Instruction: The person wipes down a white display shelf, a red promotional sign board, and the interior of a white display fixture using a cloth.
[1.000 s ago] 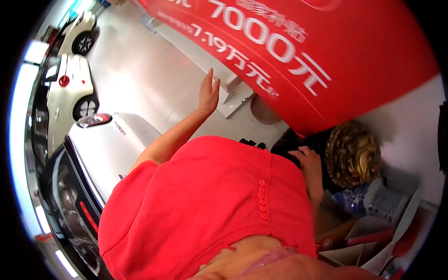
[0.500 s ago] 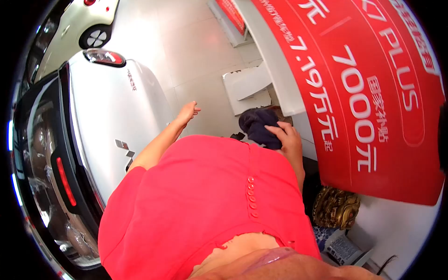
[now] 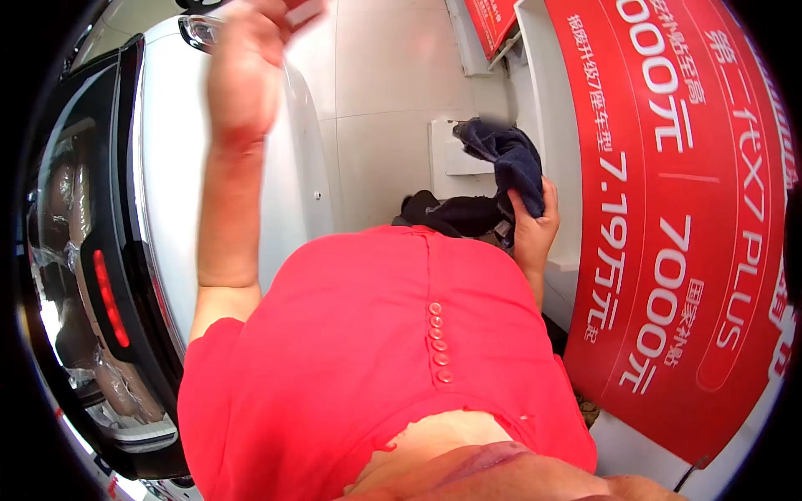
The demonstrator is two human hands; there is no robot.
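My right hand [image 3: 535, 219] is closed on a dark blue cloth [image 3: 511, 160], which hangs bunched beside the white stand at the right of centre. Black fabric [image 3: 455, 215] lies just left of that hand, against the front of my red top. At the upper left my left hand [image 3: 251, 71] is raised over the silver car, smeared by motion. A small red and white object [image 3: 302, 12] shows at its fingertips; whether the fingers grip it cannot be made out.
The silver car [image 3: 171, 142] fills the left side, with its rear window toward the edge. A large red sign [image 3: 668, 192] with white lettering stands close on the right, beside a white stand [image 3: 558, 134]. Pale floor tiles [image 3: 376, 83] run between car and stand.
My left hand has risen up and leftward over the car. My right hand has taken hold of the dark blue cloth and lifted it. The view has turned, and the gold ornament is mostly hidden.
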